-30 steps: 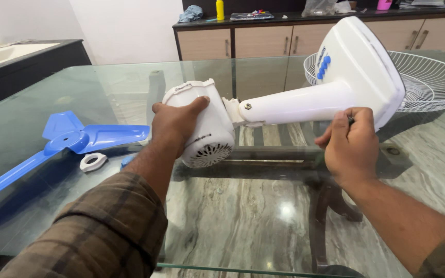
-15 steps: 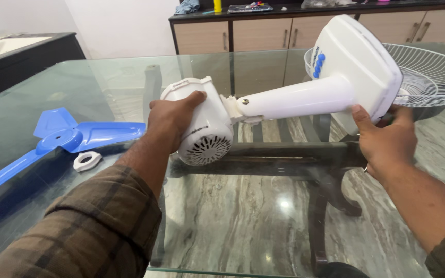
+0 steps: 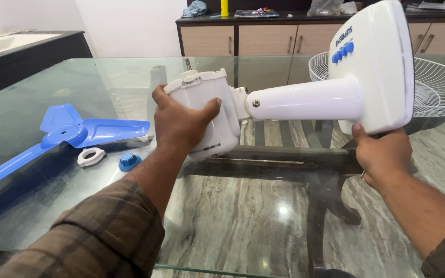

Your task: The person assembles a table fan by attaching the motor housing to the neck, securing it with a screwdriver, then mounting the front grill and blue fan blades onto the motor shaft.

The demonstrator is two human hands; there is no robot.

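While both hands carry it above the glass table (image 3: 52, 77), the white fan body lies almost level in the air:

Fan body: the motor housing (image 3: 209, 110) is at the left, the round neck (image 3: 305, 100) runs to the right, and the flat base (image 3: 382, 67) stands upright at the far right, with four small blue buttons (image 3: 342, 53) on its face.

Left hand (image 3: 181, 123): it is closed around the motor housing, fingers over the top and the thumb on the near side.

Right hand (image 3: 384, 154): it grips the lower edge of the base from below, fingers curled under it.

Shaft: a short metal pin (image 3: 187, 64) comes out of the housing top.

Table, left part: a blue fan blade (image 3: 63, 135) lies flat; just beside it are a white ring nut (image 3: 91, 156) and a blue round cap (image 3: 129, 161), near each other but apart.

Table, right part: a white wire guard (image 3: 439, 85) lies behind the base.

Behind: a cabinet (image 3: 263, 38) with wooden doors and a dark top.
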